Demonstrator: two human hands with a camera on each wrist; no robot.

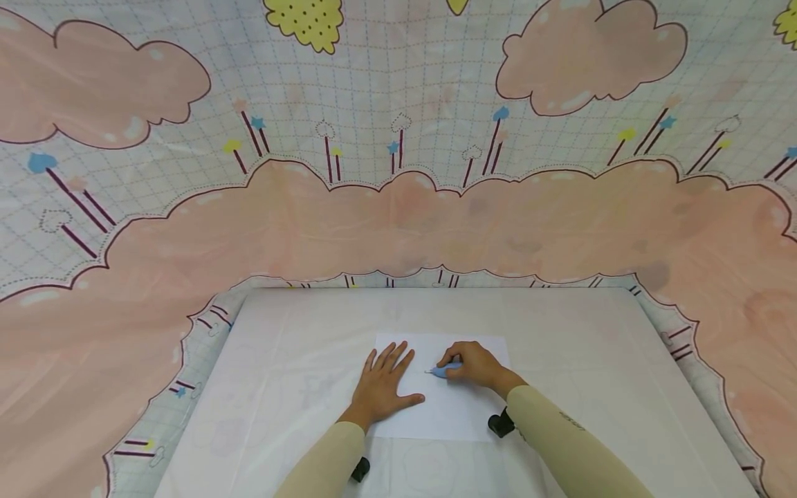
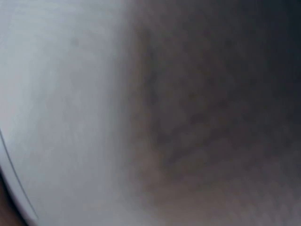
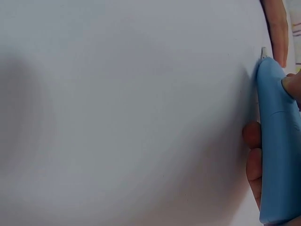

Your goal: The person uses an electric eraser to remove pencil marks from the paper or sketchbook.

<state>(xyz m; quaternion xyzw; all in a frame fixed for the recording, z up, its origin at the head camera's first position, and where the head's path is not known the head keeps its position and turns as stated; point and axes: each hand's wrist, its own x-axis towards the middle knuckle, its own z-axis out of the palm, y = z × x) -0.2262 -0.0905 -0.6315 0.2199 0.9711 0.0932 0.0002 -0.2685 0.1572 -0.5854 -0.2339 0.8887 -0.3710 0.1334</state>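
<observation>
A white sheet of paper [image 1: 448, 418] lies flat on the white-covered table. My left hand [image 1: 381, 387] rests on the sheet's left part, fingers spread and thumb pointing right. My right hand [image 1: 476, 363] grips a smooth blue handheld tool [image 3: 278, 146] with a rounded body and a short, narrow, pale tip. In the head view that tip points left, close over the middle of the paper, toward the left hand. The thumb lies on the tool near its front, with fingers curled along the other side. The left wrist view is a close blur of dark and pale areas.
The white table cover [image 1: 299, 373] extends around the paper. Behind the table hangs a patterned cloth [image 1: 398, 228] with pink clouds, which also runs down both sides. A black wrist device [image 1: 501, 423] sits under the right sleeve, another device [image 1: 360, 469] at the left sleeve.
</observation>
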